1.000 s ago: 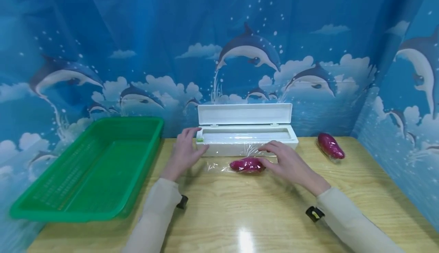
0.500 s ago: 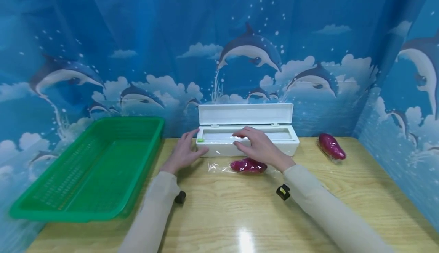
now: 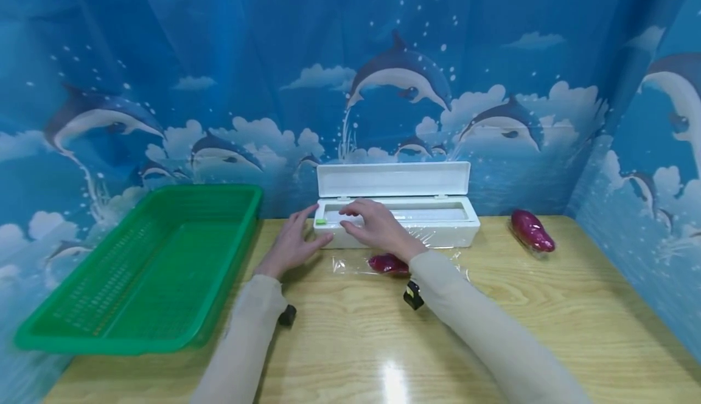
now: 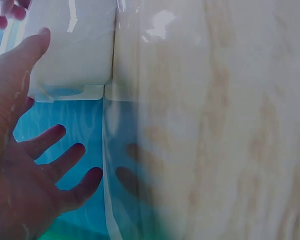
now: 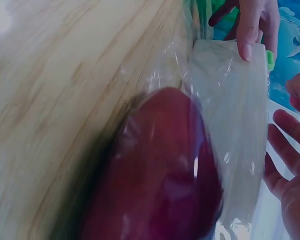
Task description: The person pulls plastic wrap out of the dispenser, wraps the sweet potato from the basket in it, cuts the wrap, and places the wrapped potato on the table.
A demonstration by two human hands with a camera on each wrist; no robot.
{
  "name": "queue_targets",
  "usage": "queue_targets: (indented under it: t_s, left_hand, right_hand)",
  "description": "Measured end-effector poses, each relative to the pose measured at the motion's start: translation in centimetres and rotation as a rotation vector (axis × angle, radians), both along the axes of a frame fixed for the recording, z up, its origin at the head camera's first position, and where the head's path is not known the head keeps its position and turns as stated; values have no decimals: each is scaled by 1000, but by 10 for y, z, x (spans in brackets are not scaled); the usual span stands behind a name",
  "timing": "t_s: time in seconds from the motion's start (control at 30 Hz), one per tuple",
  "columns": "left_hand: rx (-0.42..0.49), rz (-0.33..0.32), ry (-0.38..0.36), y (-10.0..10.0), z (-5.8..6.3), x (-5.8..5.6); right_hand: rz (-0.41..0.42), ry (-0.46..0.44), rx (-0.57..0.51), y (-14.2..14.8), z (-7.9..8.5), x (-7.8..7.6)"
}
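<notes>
My left hand is at the left end of the white cling film dispenser, thumb against its front and index finger at the top corner. The other fingers spread loosely beside that end in the left wrist view. My right hand hovers over the dispenser's left half, fingers loosely bent and nothing between them. Below that wrist, a purple-red sweet potato lies on clear cling film, partly hidden by my forearm. In the right wrist view, film covers the sweet potato. A green slider sits at the dispenser's left corner.
A big green plastic basket stands on the left. Another film-wrapped sweet potato lies at the back right of the wooden table. The dispenser's lid stands raised at the back, against a blue dolphin curtain.
My right hand has moved left from beside the sweet potato, across the dispenser, to its left half. My left hand has stayed at the dispenser's left end.
</notes>
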State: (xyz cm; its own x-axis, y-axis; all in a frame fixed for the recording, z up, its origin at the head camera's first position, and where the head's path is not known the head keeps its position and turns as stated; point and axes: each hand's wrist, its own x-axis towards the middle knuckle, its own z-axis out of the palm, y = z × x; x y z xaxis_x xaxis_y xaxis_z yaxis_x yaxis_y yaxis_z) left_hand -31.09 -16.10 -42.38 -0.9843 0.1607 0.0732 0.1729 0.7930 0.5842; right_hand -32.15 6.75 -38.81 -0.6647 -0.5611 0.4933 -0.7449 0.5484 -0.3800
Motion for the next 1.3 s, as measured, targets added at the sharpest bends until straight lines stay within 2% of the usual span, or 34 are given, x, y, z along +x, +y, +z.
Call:
queue_targets:
  t_s: [0.2,0.5,0.9,1.3]
  left_hand:
    - [27,-1,-2,-1,-2,0]
    - [16,-24,33,-3,-3,-1]
    - [-7,3,0,-2,4,4]
    - [-36,26,0,-2,5,3]
  right_hand:
    - [35,33,-9,-15,-2,-10]
    - [66,2,17,-32,-6,-17]
    - [40,37,117,-35,-2,-14]
    - [52,63,154,-30,0,-12]
